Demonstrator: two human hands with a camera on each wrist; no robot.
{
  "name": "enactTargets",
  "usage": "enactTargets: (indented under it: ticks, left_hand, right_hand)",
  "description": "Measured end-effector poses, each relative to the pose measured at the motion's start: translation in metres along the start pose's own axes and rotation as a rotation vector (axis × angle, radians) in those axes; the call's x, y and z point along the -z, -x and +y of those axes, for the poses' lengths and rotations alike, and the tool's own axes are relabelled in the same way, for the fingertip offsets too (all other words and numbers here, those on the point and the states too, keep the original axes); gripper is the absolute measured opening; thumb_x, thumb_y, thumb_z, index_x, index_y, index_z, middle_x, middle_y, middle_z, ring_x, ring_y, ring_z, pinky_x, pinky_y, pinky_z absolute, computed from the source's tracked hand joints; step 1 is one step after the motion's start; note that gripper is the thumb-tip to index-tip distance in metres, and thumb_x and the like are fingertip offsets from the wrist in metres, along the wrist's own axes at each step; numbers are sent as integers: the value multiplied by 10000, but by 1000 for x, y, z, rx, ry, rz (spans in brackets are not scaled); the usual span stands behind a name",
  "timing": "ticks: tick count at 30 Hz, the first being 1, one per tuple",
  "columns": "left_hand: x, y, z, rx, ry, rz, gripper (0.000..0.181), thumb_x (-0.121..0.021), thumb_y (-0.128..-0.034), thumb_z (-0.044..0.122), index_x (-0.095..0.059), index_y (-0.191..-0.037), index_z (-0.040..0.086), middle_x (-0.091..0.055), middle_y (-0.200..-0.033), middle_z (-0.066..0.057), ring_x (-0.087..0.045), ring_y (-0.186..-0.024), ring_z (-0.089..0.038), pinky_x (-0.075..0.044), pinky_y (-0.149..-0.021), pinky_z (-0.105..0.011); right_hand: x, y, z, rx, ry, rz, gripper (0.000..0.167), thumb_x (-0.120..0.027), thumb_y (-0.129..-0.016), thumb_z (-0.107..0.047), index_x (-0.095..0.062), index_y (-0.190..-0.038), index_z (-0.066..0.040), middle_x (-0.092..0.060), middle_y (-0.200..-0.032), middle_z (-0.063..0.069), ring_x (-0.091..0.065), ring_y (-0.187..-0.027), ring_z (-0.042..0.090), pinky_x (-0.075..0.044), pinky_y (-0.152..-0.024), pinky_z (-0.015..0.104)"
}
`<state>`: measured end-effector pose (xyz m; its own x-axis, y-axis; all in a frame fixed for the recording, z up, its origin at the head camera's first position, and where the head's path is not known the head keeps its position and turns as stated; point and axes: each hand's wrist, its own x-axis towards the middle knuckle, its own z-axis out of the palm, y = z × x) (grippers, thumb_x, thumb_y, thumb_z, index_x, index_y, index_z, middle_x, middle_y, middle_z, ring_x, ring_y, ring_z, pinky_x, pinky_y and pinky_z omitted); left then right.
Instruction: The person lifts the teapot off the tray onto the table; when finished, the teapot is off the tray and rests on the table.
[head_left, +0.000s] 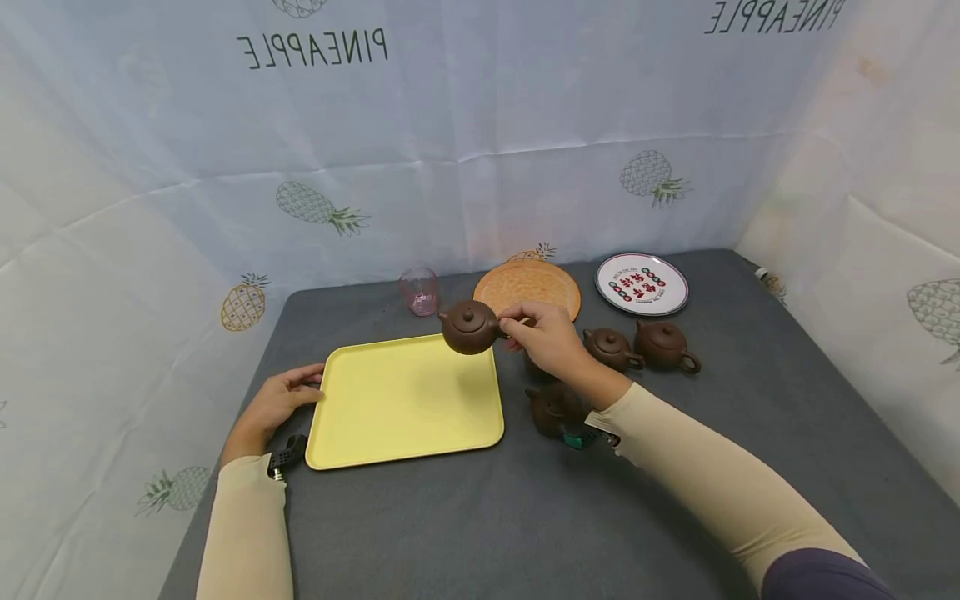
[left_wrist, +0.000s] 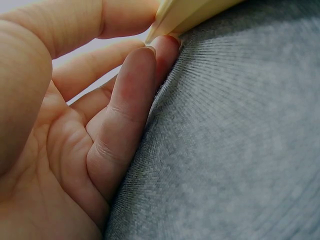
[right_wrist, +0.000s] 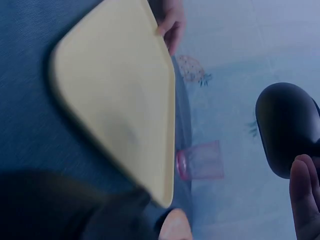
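In the head view my right hand point(head_left: 551, 337) pinches a small brown teapot point(head_left: 468, 327) by its handle. It hangs above the back right corner of the yellow tray point(head_left: 405, 404), spout to the left. The right wrist view shows the teapot's dark underside point(right_wrist: 287, 130) beside the fingers. My left hand point(head_left: 277, 404) holds the tray's left rim, thumb on top; the left wrist view has its fingertips point(left_wrist: 132, 75) against the edge. More brown teapots stand to the right: one point(head_left: 552, 408) partly under my right forearm, one mostly hidden by the hand, and two point(head_left: 611, 348) farther right.
Behind the tray stands a pink clear glass point(head_left: 420, 292). A round wooden board point(head_left: 528, 283) and a white plate with red print point(head_left: 642, 284) lie along the back. A pineapple-print cloth point(head_left: 465, 125) hangs behind the grey table point(head_left: 450, 533).
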<state>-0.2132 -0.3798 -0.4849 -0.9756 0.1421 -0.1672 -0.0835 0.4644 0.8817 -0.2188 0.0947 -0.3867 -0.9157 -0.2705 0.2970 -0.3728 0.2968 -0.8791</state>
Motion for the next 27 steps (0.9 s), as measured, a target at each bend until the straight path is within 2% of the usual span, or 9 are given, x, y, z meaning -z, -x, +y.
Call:
enactTargets:
  ticks: [6, 12, 16, 20, 22, 27]
  left_hand:
    - [-1, 3, 6, 1, -20, -10, 665, -724, -890, 158, -421, -1460, -2, -523, -1305, -244, -591, -947, -9, -500, -755, -229]
    - [-2, 6, 17, 10, -6, -10, 643, -705, -889, 77, -413, -1449, -43, -503, -1307, -291, -590, -925, -11, -504, -748, -233]
    - [-1, 4, 11, -3, -38, 0, 664, -721, -890, 143, -416, -1457, -19, -519, -1302, -260, -589, -941, -9, -501, -758, -226]
    - [0, 0, 4, -11, -68, 12, 666, -725, -891, 186, -428, -1458, 5, -532, -1294, -234, -594, -959, -21, -502, -768, -228]
    - [0, 0, 4, -7, -78, 17, 661, -727, -889, 190, -436, -1455, 9, -538, -1290, -228, -593, -959, -20, -500, -769, -224]
    - [0, 0, 4, 2, -83, 18, 669, -731, -886, 209, -438, -1455, 13, -541, -1283, -215, -594, -953, -15, -502, -769, -223]
  right_hand:
    - [34, 26, 18, -48, -6, 42, 127, -638, -954, -175, -724, -996, -92, -697, -842, 113, -672, -675, 206, -547, -642, 475]
    - [69, 52, 31, -59, -10, 75, 155, -621, -963, -105, -706, -1028, 7, -697, -898, 194, -680, -708, 259, -557, -634, 403]
    - [90, 69, 20, -58, 21, 115, 170, -585, -963, -18, -672, -1046, 102, -675, -949, 261, -675, -712, 259, -557, -642, 329]
    - [111, 86, 13, -54, 50, 176, 169, -589, -951, 7, -660, -1013, 148, -659, -882, 297, -671, -674, 192, -545, -629, 265]
    - [122, 95, 21, -50, 67, 206, 160, -594, -944, 16, -660, -1000, 151, -658, -835, 281, -670, -658, 164, -539, -621, 244]
    - [146, 117, 58, -89, 88, 272, 166, -611, -941, 1, -660, -1005, 146, -679, -784, 176, -665, -638, 131, -533, -605, 226]
